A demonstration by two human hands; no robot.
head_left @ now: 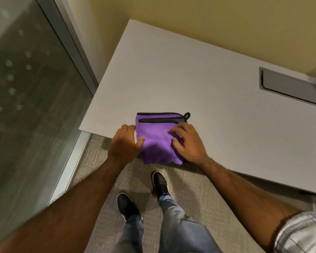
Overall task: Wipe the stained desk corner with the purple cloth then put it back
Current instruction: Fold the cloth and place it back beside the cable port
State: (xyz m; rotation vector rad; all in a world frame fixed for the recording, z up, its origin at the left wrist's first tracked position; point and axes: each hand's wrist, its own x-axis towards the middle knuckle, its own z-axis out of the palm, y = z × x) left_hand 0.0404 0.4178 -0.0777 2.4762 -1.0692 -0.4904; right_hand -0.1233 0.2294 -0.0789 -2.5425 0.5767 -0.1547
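Observation:
A folded purple cloth (pixel 156 137) with black trim and a small black loop lies at the near edge of the white desk (pixel 190 79), its lower part hanging over the edge. My left hand (pixel 125 143) grips the cloth's left side, thumb on top and fingers curled at its edge. Fingers of my right hand (pixel 188 143) press down on the cloth's right side. The desk's left corner (pixel 84 127) sits to the left of the cloth. No stain shows on the surface.
A grey cable-tray recess (pixel 290 86) is set into the desk at the right. A glass partition with a metal frame (pixel 35 106) stands to the left, a yellow wall behind. My feet (pixel 144 194) stand on beige carpet below the desk edge.

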